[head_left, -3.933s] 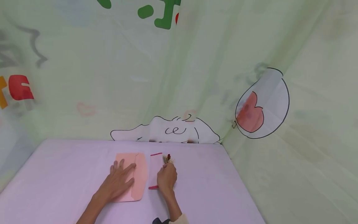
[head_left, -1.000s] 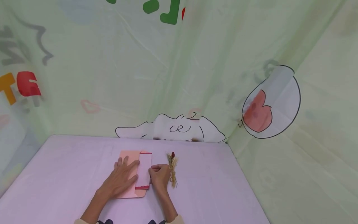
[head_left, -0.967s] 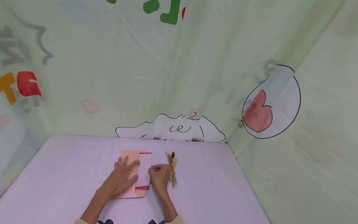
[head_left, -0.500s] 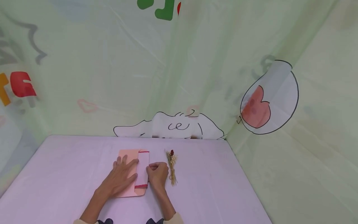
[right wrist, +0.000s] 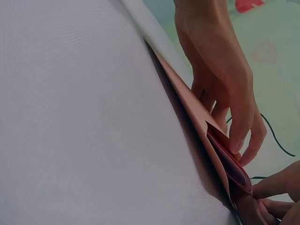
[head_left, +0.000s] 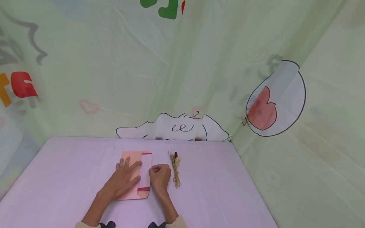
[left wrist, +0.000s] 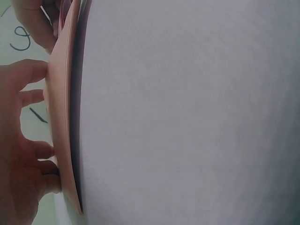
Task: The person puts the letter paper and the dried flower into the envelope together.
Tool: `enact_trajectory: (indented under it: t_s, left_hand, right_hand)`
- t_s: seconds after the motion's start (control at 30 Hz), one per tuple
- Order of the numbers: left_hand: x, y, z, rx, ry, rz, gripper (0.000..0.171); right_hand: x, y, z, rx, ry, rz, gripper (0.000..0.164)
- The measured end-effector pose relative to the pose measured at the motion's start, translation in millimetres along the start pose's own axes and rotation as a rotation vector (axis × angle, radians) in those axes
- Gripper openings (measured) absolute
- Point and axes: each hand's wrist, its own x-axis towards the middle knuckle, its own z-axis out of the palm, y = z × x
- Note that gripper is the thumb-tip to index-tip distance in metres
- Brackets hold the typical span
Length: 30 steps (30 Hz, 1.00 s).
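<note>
Pinches the outer long edge of the folded card (head_left: 145, 174) between the thumb and curled fingers of the right hand (head_left: 160, 177). Cannot tell how many fingertips touch the paper, with some tucked below the knuckles from above and cropped at the lower right corner of the right wrist view. Presses the left hand (head_left: 122, 177) on the pink envelope (head_left: 135, 173) with spread, nearly straight fingers, resting rather than gripping, and hides much of the envelope's left part. Places index tip and thumb tip close by the card's inner edge. Holds the card at the envelope's mouth, between its layers in the right wrist view, with red borders showing at both short ends; cannot tell how far in. Shows, near the right hand on the lilac-white table (head_left: 211, 180), a tied bunch of dried flowers (head_left: 175, 171) with one dark red bloom and pale sprigs too small to tell apart. Crops cream sleeves (head_left: 176, 222) and unclear dark shapes (head_left: 108, 224) at the bottom. Backs the table with a pale green sheet (head_left: 128, 79) bearing a long-eared character drawing (head_left: 182, 128) cut off below, a balloon drawing (head_left: 285, 98) and partly cropped coloured letters (head_left: 22, 85).
</note>
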Motion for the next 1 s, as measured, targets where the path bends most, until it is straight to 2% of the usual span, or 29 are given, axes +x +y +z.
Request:
enact_trajectory:
  t_s: [0.13,0.4,1.0]
  left_hand:
    - [-0.1,1.6,-1.1,0.004,0.003,0.005,0.056]
    - [-2.5,4.8,-4.2,-0.005,-0.010,-0.001,0.057]
    - [-1.9,5.1,-2.6,-0.005,0.013,0.010,0.057]
  right_hand:
    - [-0.1,-0.5,1.2,-0.019,0.026,-0.048,0.006]
    - [-2.2,-3.9,1.2,-0.052,-0.007,-0.011,0.005]
    - [-5.1,-6.3,5.0,-0.082,-0.012,-0.015,0.004]
